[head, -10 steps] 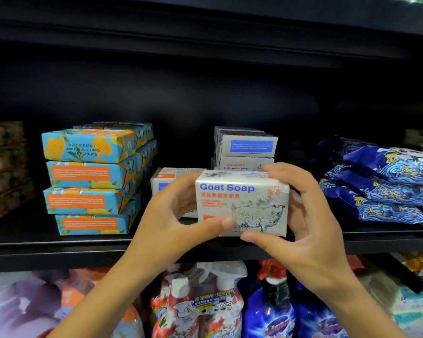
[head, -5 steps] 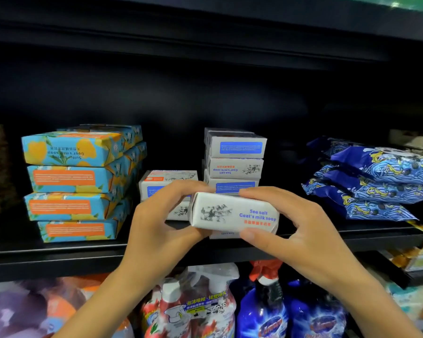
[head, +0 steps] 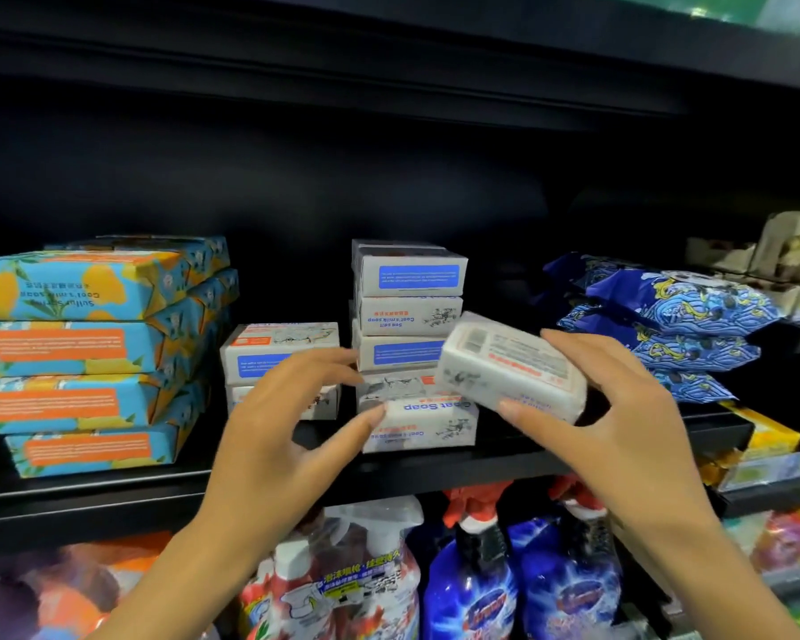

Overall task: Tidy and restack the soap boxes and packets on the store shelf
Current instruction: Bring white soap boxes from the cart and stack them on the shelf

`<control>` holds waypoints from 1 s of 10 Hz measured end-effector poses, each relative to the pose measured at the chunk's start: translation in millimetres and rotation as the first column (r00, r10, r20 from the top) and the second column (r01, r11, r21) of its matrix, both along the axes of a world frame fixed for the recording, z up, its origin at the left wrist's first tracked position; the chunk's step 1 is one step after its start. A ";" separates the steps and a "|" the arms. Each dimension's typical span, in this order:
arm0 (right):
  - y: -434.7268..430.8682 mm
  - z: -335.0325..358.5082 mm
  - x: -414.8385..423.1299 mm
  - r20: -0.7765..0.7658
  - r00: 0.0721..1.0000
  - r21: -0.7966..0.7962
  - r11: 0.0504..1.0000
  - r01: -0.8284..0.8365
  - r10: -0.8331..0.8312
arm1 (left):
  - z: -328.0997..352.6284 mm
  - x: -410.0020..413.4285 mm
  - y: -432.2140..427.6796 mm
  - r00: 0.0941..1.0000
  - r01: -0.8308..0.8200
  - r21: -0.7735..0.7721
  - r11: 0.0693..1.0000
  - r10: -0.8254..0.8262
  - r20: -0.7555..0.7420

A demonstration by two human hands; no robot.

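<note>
My right hand [head: 620, 422] grips a white goat soap box [head: 511, 367], tilted, in front of the shelf and just right of the middle stack. My left hand [head: 282, 418] is off that box, fingers spread, its fingertips near a white "Goat Soap" box [head: 423, 420] lying upside down at the shelf's front edge. Behind it rises a stack of white soap boxes [head: 409, 307]. A shorter pair of white boxes [head: 280, 351] stands to its left, partly hidden by my left hand. On the far left is a stack of blue-and-orange soap boxes [head: 84, 358].
Blue patterned packets [head: 675, 325] are piled at the shelf's right. The black shelf edge [head: 89, 501] runs across the front. Spray bottles [head: 472, 579] fill the shelf below. Beige boxes [head: 786, 251] sit at the far right, yellow packs [head: 767, 441] lower down.
The white box moved right and tipped over into my right hand alone. My left hand let go of it and spread open near the front box.
</note>
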State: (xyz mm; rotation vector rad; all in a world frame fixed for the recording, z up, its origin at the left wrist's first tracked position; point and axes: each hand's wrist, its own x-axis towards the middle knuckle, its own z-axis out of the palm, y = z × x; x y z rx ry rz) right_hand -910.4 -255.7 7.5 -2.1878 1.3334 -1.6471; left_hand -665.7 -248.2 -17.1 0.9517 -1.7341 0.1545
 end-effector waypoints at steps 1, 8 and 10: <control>-14.9 -14.3 -17.4 -0.085 0.962 0.039 0.964 0.264 -0.260 | -9.4 6.8 0.3 0.991 -0.123 0.075 0.990 0.119 0.064; -36.9 -13.4 -18.1 -0.666 0.603 -0.040 0.829 0.558 -0.438 | -15.3 7.1 -1.3 0.895 -0.329 0.064 0.942 0.290 0.338; -34.2 -15.2 -15.5 -0.457 0.749 -0.068 0.858 0.509 -0.480 | -15.1 6.5 -0.6 0.896 -0.325 0.042 0.945 0.293 0.335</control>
